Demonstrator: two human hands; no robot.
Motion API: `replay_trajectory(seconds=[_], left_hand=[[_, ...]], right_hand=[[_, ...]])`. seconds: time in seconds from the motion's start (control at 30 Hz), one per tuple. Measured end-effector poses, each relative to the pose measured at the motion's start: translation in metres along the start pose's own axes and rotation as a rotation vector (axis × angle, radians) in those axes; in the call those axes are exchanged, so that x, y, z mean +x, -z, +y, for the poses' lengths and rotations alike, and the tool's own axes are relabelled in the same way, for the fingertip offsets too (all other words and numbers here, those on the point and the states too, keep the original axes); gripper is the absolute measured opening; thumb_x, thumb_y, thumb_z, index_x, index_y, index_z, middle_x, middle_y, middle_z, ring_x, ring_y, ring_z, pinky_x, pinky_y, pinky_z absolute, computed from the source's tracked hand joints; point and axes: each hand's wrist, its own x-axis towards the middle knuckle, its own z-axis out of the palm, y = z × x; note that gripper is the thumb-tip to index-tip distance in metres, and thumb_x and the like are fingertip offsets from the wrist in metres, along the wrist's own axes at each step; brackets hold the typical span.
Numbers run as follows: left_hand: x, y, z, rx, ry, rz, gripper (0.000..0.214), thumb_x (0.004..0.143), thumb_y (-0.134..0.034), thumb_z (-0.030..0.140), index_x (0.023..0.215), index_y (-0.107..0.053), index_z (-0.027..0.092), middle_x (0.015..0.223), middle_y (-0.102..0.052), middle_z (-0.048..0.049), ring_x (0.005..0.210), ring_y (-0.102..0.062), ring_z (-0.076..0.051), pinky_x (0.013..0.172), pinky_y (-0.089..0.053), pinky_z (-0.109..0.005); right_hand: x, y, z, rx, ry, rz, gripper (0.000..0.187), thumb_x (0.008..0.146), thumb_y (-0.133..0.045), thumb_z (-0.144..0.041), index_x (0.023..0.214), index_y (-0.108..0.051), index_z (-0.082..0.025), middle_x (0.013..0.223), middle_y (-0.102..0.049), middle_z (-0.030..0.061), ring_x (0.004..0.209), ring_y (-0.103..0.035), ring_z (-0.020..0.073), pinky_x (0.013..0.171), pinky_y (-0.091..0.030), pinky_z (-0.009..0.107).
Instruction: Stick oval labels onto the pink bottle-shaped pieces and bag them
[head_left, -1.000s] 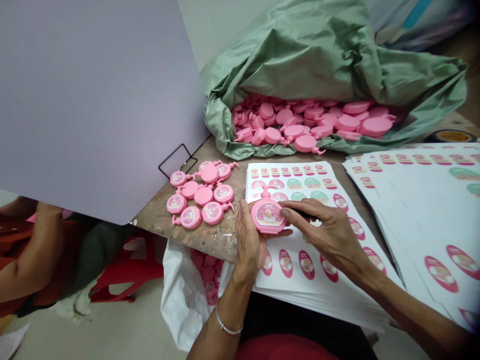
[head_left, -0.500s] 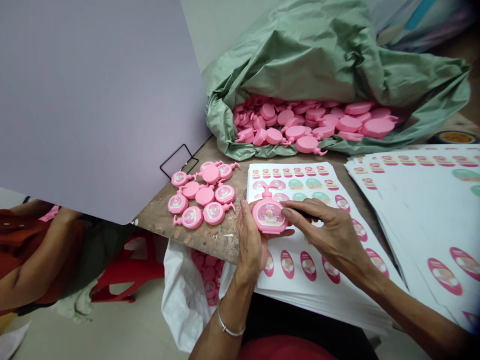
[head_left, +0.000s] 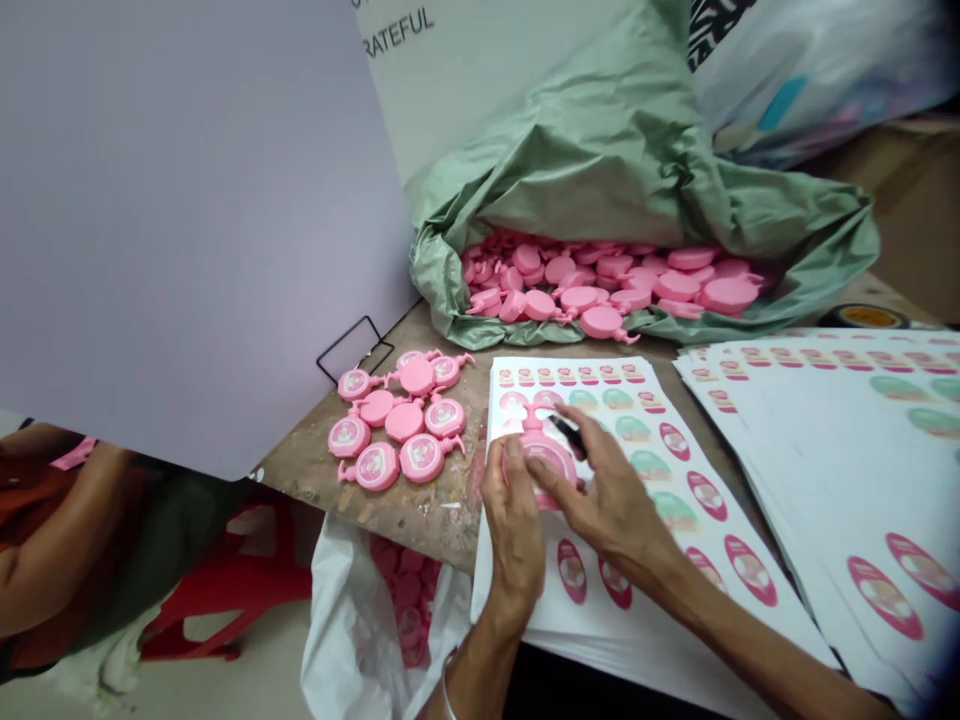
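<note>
The bottle (head_left: 553, 452) is held upright, pump uppermost, above the stack of label sheets (head_left: 637, 620), its front turned up toward the eyes, presumably so that the surface can be watched. Its left side is gripped by the left hand (head_left: 517, 530), with the fingers closed around it, seemingly as a steady support. The right hand (head_left: 611, 490) is curled, with its thumb laid against the bottle's front and a black tool (head_left: 568, 434) kept between its fingers, perhaps to save putting it down; whether the bottle is also pinched there cannot be told. The stack is placed directly beneath the hands, so that labels are probably reached with little movement. To the left, a cluster of bottles (head_left: 376, 467) is laid flat on the table (head_left: 450, 530), most with printed faces up, a few plain side up. Plain-looking bottles are left in the open mouth of the green sack (head_left: 570, 170) behind, likely for easy reach. More bottles are contained in the white bag (head_left: 337, 610) below the table's edge.
</note>
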Motion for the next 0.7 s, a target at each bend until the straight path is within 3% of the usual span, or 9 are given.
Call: replay_trajectory(seconds=[0.13,0.2,0.27,0.37,0.47,0.53,0.57,0.63,0.7], left_hand=[[0.024,0.022,0.008,0.072,-0.013,0.046,0.024,0.081,-0.064,0.043,0.091,-0.066,0.021,0.091,-0.068,-0.0071,0.105,-0.061,-0.029,0.087,-0.05,-0.038],[0.046,0.04,0.017,0.231,-0.14,0.159,0.024,0.077,-0.069,0.044,0.087,-0.067,0.023,0.087,-0.068,-0.005,0.102,-0.06,-0.03,0.084,-0.049,-0.038],[0.07,0.056,0.028,0.377,-0.278,0.255,0.02,0.076,-0.07,0.044,0.086,-0.067,0.026,0.087,-0.067,-0.0033,0.104,-0.058,-0.03,0.084,-0.047,-0.039],[0.099,0.067,0.043,0.435,-0.342,0.268,0.015,0.072,-0.075,0.037,0.08,-0.067,0.027,0.081,-0.065,-0.0033,0.117,-0.051,-0.035,0.082,-0.047,-0.038],[0.108,0.067,0.053,0.277,-0.424,0.197,0.018,0.068,-0.077,0.022,0.082,-0.067,0.027,0.1,-0.065,-0.0049,0.139,-0.028,-0.036,0.086,-0.047,-0.034],[0.104,0.064,0.053,0.147,-0.488,0.148,0.024,0.071,-0.075,0.017,0.09,-0.067,0.029,0.121,-0.06,-0.0031,0.143,-0.019,-0.033,0.089,-0.047,-0.033],[0.099,0.062,0.052,0.13,-0.499,0.133,0.024,0.073,-0.073,0.018,0.093,-0.067,0.03,0.126,-0.058,-0.0024,0.141,-0.023,-0.032,0.09,-0.047,-0.034],[0.09,0.056,0.045,0.21,-0.455,0.082,0.016,0.078,-0.07,0.028,0.093,-0.067,0.029,0.117,-0.062,-0.0038,0.124,-0.046,-0.03,0.085,-0.048,-0.034],[0.081,0.045,0.037,0.25,-0.294,-0.056,0.019,0.083,-0.064,0.042,0.09,-0.067,0.025,0.098,-0.067,-0.0052,0.09,-0.061,-0.023,0.073,-0.049,-0.032]], right_hand=[[0.033,-0.002,0.032,-0.113,-0.093,-0.049,0.062,0.084,-0.053,-0.058,0.129,-0.05,-0.015,0.118,-0.064,0.0162,0.103,-0.06,0.0301,0.084,-0.049,0.045],[0.069,0.007,0.062,-0.229,-0.156,-0.102,0.053,0.086,-0.05,-0.055,0.119,-0.058,-0.015,0.111,-0.067,0.0147,0.103,-0.062,0.0294,0.084,-0.048,0.042],[0.109,0.017,0.091,-0.423,-0.263,-0.104,0.054,0.087,-0.049,-0.053,0.125,-0.055,-0.015,0.113,-0.067,0.0158,0.105,-0.062,0.0297,0.084,-0.046,0.04],[0.162,0.019,0.12,-0.524,-0.34,-0.075,0.066,0.081,-0.054,-0.059,0.122,-0.056,-0.007,0.11,-0.067,0.0237,0.104,-0.062,0.0364,0.081,-0.045,0.044],[0.196,0.011,0.131,-0.561,-0.376,-0.076,0.068,0.075,-0.059,-0.062,0.107,-0.063,-0.002,0.102,-0.068,0.0283,0.1,-0.063,0.0403,0.08,-0.044,0.046],[0.204,0.007,0.13,-0.572,-0.383,-0.088,0.066,0.075,-0.058,-0.062,0.1,-0.066,-0.001,0.099,-0.068,0.0298,0.097,-0.064,0.0412,0.08,-0.044,0.047],[0.204,0.008,0.128,-0.575,-0.38,-0.094,0.066,0.076,-0.058,-0.062,0.099,-0.066,-0.001,0.099,-0.068,0.0299,0.097,-0.064,0.0412,0.08,-0.044,0.047],[0.196,0.014,0.119,-0.572,-0.351,-0.11,0.065,0.076,-0.057,-0.062,0.103,-0.066,-0.004,0.102,-0.068,0.0271,0.1,-0.064,0.039,0.082,-0.044,0.045],[0.175,0.025,0.103,-0.509,-0.191,-0.149,0.064,0.074,-0.06,-0.061,0.112,-0.063,-0.01,0.109,-0.068,0.0202,0.102,-0.063,0.0336,0.085,-0.044,0.041]])
